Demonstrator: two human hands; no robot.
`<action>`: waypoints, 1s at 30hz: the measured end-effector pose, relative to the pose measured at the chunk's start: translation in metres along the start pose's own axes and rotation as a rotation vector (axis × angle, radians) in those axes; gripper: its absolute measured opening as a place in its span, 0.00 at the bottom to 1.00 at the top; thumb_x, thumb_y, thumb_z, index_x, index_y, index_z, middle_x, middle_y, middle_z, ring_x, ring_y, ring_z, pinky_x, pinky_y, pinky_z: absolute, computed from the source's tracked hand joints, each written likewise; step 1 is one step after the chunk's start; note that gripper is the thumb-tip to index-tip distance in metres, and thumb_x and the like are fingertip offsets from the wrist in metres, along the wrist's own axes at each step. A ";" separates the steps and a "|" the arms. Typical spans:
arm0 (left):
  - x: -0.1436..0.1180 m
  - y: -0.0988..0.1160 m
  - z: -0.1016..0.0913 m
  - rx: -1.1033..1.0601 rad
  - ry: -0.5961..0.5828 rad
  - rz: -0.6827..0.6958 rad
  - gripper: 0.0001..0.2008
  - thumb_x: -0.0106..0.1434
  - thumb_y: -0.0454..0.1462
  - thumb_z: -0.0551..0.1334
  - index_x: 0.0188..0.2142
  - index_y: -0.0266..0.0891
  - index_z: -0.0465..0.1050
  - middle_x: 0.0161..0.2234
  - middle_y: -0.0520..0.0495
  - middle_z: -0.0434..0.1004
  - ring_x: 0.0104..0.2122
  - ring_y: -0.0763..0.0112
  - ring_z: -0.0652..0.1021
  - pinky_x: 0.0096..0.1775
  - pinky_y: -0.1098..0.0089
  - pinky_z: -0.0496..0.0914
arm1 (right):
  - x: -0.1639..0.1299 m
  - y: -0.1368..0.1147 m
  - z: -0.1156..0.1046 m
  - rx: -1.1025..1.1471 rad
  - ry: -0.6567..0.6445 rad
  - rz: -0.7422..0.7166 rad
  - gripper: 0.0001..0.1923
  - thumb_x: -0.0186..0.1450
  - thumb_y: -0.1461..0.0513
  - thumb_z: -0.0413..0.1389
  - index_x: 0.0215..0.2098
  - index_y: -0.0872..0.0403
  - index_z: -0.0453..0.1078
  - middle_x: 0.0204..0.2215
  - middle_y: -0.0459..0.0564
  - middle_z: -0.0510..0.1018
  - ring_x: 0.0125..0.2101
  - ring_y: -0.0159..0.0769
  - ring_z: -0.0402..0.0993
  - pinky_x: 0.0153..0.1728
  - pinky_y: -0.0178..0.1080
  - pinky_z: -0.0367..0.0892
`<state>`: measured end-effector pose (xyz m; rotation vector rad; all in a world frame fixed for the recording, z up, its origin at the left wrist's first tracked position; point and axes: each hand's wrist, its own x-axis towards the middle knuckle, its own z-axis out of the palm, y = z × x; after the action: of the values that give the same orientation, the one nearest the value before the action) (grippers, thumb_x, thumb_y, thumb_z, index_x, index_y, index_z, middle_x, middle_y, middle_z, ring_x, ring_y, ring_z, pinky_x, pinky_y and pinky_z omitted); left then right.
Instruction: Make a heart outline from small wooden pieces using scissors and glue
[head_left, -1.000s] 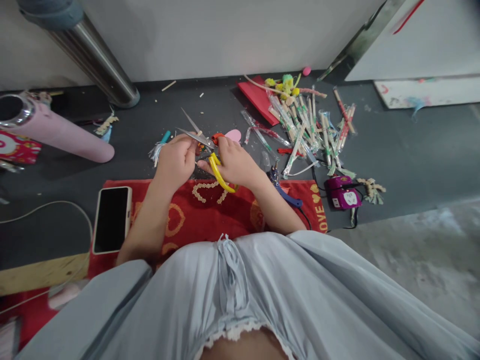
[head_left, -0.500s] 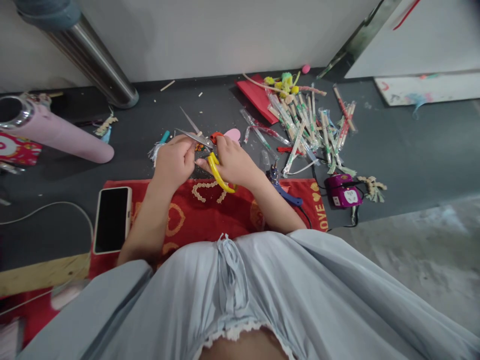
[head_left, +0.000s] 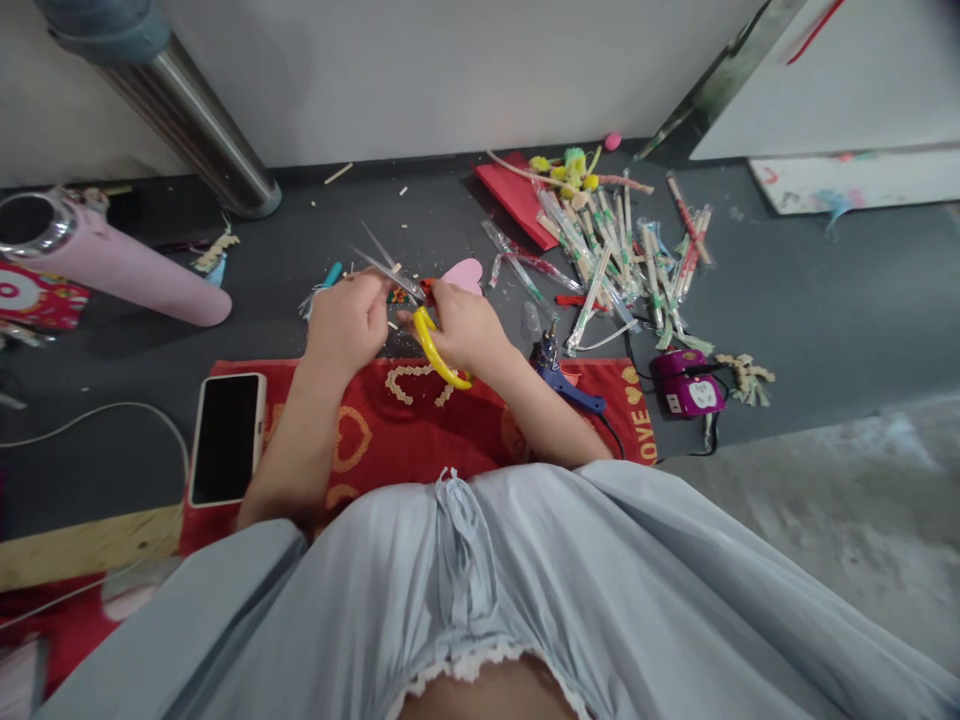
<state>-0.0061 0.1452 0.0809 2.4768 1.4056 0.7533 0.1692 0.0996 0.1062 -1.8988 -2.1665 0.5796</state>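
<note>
Lying across the middle of the scene: a red cloth [head_left: 420, 425] with gold heart patterns, taken here as the landmark.

Scissors [head_left: 416, 315]: yellow handles, blades parted and pointing up-left, held just above the far edge of the cloth. Right hand [head_left: 469, 325] grips the handles, fingers curled through and around the loops.

Left hand [head_left: 349, 325]: just left of the scissors, above the far edge of the cloth, fingers pressed together in a pinch on a small multicoloured piece [head_left: 398, 296] at the blades; what the piece is cannot be told.

Pink heart shape [head_left: 463, 274]: beyond the cloth, just behind the right hand.

Phone [head_left: 226, 438]: dark screen up, lying on the left end of the cloth.

Blue-handled tool [head_left: 568, 381]: on the right part of the cloth, by the right forearm.

Purple glue gun [head_left: 686, 386]: just right of the cloth, cord attached.

Heap of wrapped sticks [head_left: 615, 260]: beyond the cloth to the right, on the dark floor [head_left: 825, 310], with a red sheet [head_left: 517, 195] at its far-left edge.

Pink roll [head_left: 112, 262]: well left of the cloth and beyond it.

Metal pillar [head_left: 202, 130]: far beyond the cloth, to the left.
</note>
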 end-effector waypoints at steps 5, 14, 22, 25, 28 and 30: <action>0.000 -0.003 0.003 0.030 0.013 0.012 0.13 0.69 0.41 0.49 0.37 0.44 0.71 0.31 0.43 0.76 0.35 0.59 0.77 0.42 0.62 0.69 | 0.000 -0.001 0.000 -0.025 -0.012 0.034 0.34 0.71 0.39 0.42 0.48 0.60 0.69 0.43 0.62 0.80 0.43 0.48 0.78 0.39 0.42 0.66; 0.004 -0.001 -0.001 -0.068 0.045 0.029 0.19 0.71 0.47 0.48 0.31 0.44 0.71 0.25 0.47 0.73 0.30 0.65 0.76 0.36 0.67 0.69 | 0.003 0.006 0.003 -0.025 0.051 -0.063 0.36 0.71 0.39 0.41 0.54 0.63 0.64 0.49 0.64 0.77 0.50 0.48 0.75 0.49 0.44 0.66; 0.003 0.004 -0.009 -0.346 -0.118 -0.013 0.21 0.70 0.50 0.49 0.31 0.43 0.73 0.22 0.50 0.71 0.23 0.70 0.72 0.31 0.67 0.70 | 0.002 0.016 0.005 -0.065 0.083 -0.190 0.41 0.65 0.32 0.40 0.50 0.60 0.63 0.49 0.65 0.74 0.50 0.52 0.71 0.53 0.48 0.65; 0.003 0.002 -0.010 -0.394 -0.143 -0.044 0.20 0.69 0.51 0.51 0.32 0.43 0.75 0.22 0.51 0.71 0.21 0.72 0.70 0.29 0.69 0.68 | 0.001 0.016 0.003 -0.065 0.063 -0.212 0.43 0.65 0.32 0.39 0.51 0.61 0.63 0.49 0.65 0.74 0.50 0.53 0.71 0.53 0.49 0.65; 0.002 0.000 -0.011 -0.406 -0.157 -0.041 0.21 0.70 0.51 0.51 0.33 0.44 0.75 0.21 0.51 0.71 0.20 0.72 0.70 0.28 0.69 0.68 | 0.000 0.014 0.000 -0.082 0.040 -0.204 0.44 0.65 0.32 0.39 0.51 0.63 0.63 0.49 0.67 0.74 0.50 0.53 0.72 0.53 0.48 0.65; 0.002 -0.001 -0.011 -0.405 -0.164 -0.038 0.21 0.70 0.52 0.50 0.33 0.44 0.76 0.21 0.50 0.71 0.21 0.71 0.71 0.29 0.68 0.69 | 0.000 0.012 0.000 -0.084 0.034 -0.190 0.43 0.66 0.33 0.39 0.51 0.63 0.63 0.49 0.66 0.75 0.49 0.52 0.72 0.53 0.48 0.65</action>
<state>-0.0116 0.1463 0.0901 2.1400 1.1118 0.7244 0.1801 0.1004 0.1017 -1.7019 -2.3496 0.4240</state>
